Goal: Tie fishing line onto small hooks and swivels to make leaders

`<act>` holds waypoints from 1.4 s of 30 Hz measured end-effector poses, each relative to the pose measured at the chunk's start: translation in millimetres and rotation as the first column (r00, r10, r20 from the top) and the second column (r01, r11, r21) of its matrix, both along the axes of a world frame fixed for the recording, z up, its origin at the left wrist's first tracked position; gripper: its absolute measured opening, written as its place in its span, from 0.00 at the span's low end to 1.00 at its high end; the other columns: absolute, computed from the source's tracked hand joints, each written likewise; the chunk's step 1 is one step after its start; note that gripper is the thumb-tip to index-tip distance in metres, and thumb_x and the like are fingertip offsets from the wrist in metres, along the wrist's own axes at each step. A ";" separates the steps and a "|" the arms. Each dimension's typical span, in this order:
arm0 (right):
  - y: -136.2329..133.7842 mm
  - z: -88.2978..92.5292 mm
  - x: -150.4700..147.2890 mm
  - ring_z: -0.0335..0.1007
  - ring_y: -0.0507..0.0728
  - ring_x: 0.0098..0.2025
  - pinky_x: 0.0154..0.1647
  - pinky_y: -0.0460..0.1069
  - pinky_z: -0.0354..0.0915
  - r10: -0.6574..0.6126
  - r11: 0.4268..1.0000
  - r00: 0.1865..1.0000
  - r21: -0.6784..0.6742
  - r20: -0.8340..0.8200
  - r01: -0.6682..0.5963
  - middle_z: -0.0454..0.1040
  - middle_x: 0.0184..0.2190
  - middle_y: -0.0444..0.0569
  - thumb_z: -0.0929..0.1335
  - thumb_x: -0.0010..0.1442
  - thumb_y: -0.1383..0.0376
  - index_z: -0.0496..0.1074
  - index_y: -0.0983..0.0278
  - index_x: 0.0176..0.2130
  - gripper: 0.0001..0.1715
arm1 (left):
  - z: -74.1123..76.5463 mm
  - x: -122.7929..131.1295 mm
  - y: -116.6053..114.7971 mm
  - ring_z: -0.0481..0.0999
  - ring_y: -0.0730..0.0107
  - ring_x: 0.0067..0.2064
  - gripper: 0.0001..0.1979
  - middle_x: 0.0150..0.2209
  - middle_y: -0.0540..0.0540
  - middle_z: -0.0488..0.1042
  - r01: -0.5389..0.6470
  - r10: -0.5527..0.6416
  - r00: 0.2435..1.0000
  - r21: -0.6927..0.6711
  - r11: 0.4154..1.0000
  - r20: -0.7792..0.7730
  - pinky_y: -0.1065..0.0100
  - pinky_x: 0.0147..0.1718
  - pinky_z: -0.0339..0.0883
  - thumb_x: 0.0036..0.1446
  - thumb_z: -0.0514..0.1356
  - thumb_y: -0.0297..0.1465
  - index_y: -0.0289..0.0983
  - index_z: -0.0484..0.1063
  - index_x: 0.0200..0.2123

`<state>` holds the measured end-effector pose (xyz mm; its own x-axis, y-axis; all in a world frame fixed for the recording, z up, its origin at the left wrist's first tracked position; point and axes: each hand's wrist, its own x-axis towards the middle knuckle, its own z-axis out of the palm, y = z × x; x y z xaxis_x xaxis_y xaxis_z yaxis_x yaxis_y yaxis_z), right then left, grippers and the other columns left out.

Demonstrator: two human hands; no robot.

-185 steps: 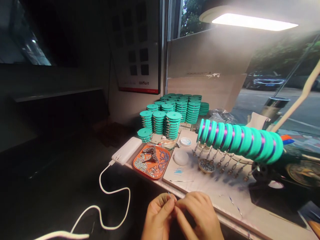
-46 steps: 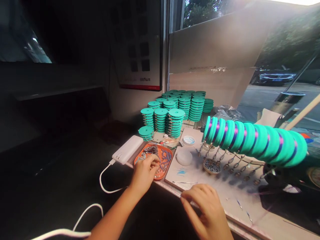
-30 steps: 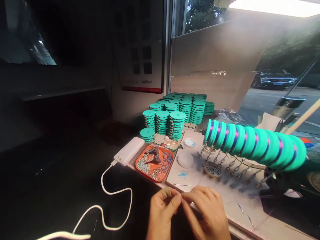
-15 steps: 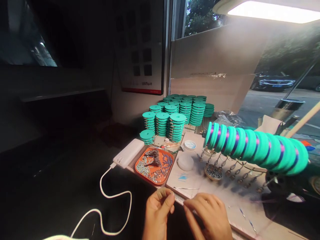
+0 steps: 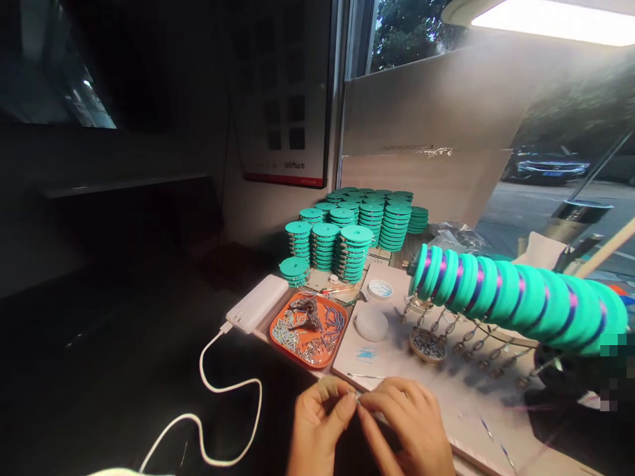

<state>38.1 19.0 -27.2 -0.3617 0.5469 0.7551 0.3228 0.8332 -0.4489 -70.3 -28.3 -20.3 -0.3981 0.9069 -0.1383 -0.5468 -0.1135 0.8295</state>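
Note:
My left hand point(image 5: 320, 423) and my right hand point(image 5: 409, 423) meet at the near edge of the white work board point(image 5: 397, 350). Both are pinched, fingertips touching around something tiny that I cannot make out. Just beyond them an orange tray point(image 5: 310, 324) holds several small metal tubes and bits. A long row of teal spools point(image 5: 516, 297) wound with purple thread hangs on a rod to the right, with small springs and hooks dangling under it.
Stacks of teal spools point(image 5: 352, 231) stand at the back. A white power bank point(image 5: 258, 304) with a white cable point(image 5: 218, 390) lies left of the tray. A white round lid point(image 5: 371, 324) and a small dish of beads point(image 5: 426, 344) sit on the board. Cardboard point(image 5: 431, 132) backs the bench.
My left hand went to the orange tray, then came back to my right hand. In the last half second the two pinched fingertips closed together again.

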 end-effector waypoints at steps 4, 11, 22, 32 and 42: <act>-0.7 -3.3 0.7 0.64 0.56 0.30 0.37 0.52 0.53 0.013 1.000 1.000 -0.014 0.000 -0.013 0.70 0.24 0.43 0.62 0.57 0.70 0.66 0.61 0.31 0.06 | -5.2 1.1 -0.7 0.64 0.78 0.23 0.07 0.20 0.52 0.70 0.004 -0.004 1.000 0.000 1.000 -0.009 0.75 0.28 0.61 0.39 0.69 0.31 0.33 0.76 0.22; -1.0 -4.4 -0.7 0.64 0.55 0.29 0.36 0.52 0.53 0.013 1.000 1.000 -0.025 -0.004 -0.013 0.70 0.23 0.43 0.62 0.56 0.70 0.67 0.61 0.30 0.06 | -10.8 2.6 -0.3 0.68 0.75 0.26 0.09 0.21 0.50 0.72 -0.007 0.009 0.999 -0.030 1.000 0.054 0.74 0.31 0.62 0.38 0.70 0.31 0.34 0.75 0.22; -0.8 -5.7 0.4 0.63 0.56 0.30 0.36 0.52 0.53 0.012 1.000 1.000 -0.029 0.006 -0.012 0.69 0.23 0.43 0.62 0.56 0.70 0.66 0.61 0.30 0.06 | -14.5 2.6 0.3 0.66 0.75 0.26 0.08 0.20 0.51 0.70 -0.014 0.014 1.000 -0.021 1.000 0.013 0.74 0.30 0.61 0.38 0.69 0.31 0.33 0.75 0.21; 1.1 -0.4 7.2 0.66 0.58 0.33 0.37 0.53 0.57 -0.013 1.000 0.998 0.008 0.055 0.013 0.71 0.27 0.46 0.62 0.57 0.67 0.66 0.60 0.33 0.04 | -8.6 5.0 2.2 0.64 0.73 0.24 0.11 0.19 0.51 0.68 -0.130 0.126 0.971 -0.004 0.992 -0.205 0.73 0.28 0.60 0.38 0.68 0.35 0.34 0.72 0.18; 97.2 98.4 -80.0 0.70 0.55 0.37 0.37 0.51 0.67 -0.016 0.954 0.617 -0.173 0.787 0.246 0.72 0.36 0.51 0.63 0.61 0.69 0.70 0.68 0.37 0.07 | -9.9 -1.6 10.4 0.60 0.74 0.22 0.13 0.16 0.52 0.63 -0.200 0.209 0.862 0.069 0.977 -0.463 0.74 0.22 0.53 0.41 0.65 0.38 0.35 0.71 0.15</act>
